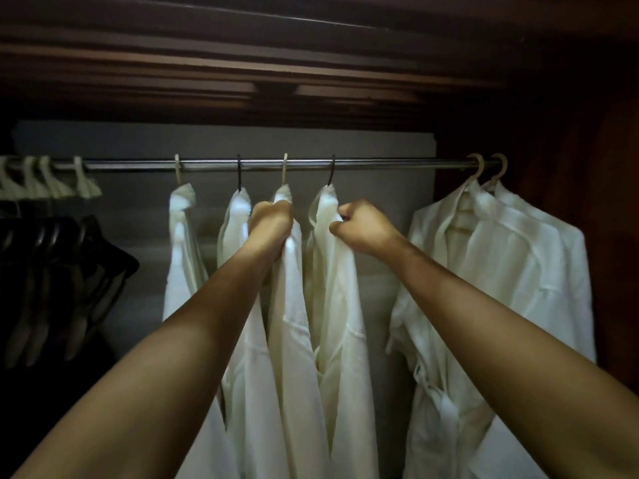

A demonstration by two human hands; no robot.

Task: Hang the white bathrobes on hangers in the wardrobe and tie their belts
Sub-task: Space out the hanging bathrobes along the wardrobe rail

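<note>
Several white bathrobes hang side on from a metal rail (380, 164) inside a dark wooden wardrobe. My left hand (271, 224) grips the collar of the third bathrobe (294, 340), just under its pale hanger hook (285, 169). My right hand (363, 229) pinches the collar edge of the fourth bathrobe (342, 323), which hangs from a dark hook (332, 171). At the right end hang two bathrobes (511, 271) facing me, the front one with a tied belt (435, 388).
Empty pale hangers (52, 181) crowd the rail's left end, with dark hangers (62, 271) bunched below them. The wardrobe's dark wooden top (311, 74) overhangs the rail. Its right wall (612, 202) stands close beside the last bathrobes.
</note>
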